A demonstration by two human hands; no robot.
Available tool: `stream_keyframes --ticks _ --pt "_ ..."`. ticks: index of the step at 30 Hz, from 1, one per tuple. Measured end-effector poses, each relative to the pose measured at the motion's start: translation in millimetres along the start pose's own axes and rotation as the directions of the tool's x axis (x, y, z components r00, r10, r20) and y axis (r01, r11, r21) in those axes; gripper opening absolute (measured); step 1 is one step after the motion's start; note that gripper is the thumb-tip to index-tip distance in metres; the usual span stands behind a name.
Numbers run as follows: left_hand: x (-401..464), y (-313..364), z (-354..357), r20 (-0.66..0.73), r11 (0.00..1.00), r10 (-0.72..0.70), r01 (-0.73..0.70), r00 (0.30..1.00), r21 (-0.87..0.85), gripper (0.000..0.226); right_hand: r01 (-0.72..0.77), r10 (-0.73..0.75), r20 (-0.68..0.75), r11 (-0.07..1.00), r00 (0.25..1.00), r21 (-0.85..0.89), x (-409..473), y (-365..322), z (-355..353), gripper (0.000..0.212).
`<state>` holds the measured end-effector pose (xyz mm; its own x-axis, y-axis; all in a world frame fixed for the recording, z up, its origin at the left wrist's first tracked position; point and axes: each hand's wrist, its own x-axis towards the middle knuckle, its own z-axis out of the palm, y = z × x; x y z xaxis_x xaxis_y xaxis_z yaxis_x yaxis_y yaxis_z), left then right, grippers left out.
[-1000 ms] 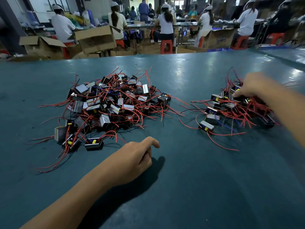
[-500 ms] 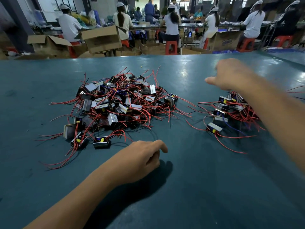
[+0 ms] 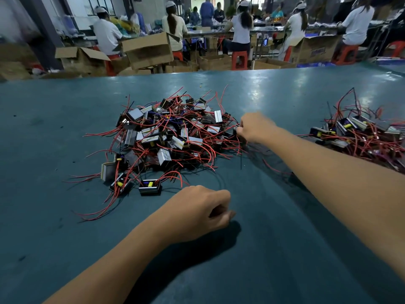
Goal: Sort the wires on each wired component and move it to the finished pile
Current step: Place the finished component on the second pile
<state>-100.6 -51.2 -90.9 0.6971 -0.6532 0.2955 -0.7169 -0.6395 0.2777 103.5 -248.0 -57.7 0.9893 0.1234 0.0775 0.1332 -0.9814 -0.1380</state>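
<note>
the right hand (image 3: 255,127) has swung from the far pile to the tangled red-wired heap (image 3: 168,132), fingers pinching a boxy component; left hand (image 3: 197,212) loosely curled, empty, on the matte desk (image 3: 274,249).

On the teal table (image 3: 285,249) the right hand (image 3: 255,127) reaches the right edge of the big pile of wired components (image 3: 171,137), fingers curled at a component; the left hand (image 3: 198,212) rests loosely curled nearby; a smaller pile (image 3: 359,134) lies far right.

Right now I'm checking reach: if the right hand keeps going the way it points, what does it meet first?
The right hand points left into the big pile; its fingertips seem already at a component on the pile's right edge, though contact is unclear.
</note>
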Motion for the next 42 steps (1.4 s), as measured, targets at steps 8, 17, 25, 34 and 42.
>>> stream_keyframes --ticks 8,17,25,34,42 --pt "-0.1 -7.1 5.1 0.004 1.000 0.003 -0.003 1.000 0.012 0.030 0.058 -0.068 -0.132 0.995 0.989 -0.076 -10.0 9.2 -8.8 0.031" --pt "3.9 -9.8 4.2 -0.038 0.951 -0.242 0.229 0.970 -0.206 0.016 0.134 0.075 -0.436 0.893 0.897 0.430 -91.1 31.1 -82.7 0.025" --pt "12.6 1.5 3.6 0.089 0.452 -0.456 0.317 0.885 -0.833 0.029 -0.009 0.065 -0.009 0.275 0.998 0.961 -179.3 3.6 -20.8 0.017" --pt "13.8 7.7 11.9 0.099 0.297 -0.445 0.250 0.890 -0.922 0.016 -0.095 -0.089 0.115 0.199 0.989 0.975 -194.5 -14.1 17.4 0.011" --pt "12.6 2.9 10.4 0.233 0.065 -0.408 0.283 0.883 -0.957 0.025 -0.059 -0.083 0.074 0.172 0.994 0.983 -193.8 -9.6 21.2 0.011"
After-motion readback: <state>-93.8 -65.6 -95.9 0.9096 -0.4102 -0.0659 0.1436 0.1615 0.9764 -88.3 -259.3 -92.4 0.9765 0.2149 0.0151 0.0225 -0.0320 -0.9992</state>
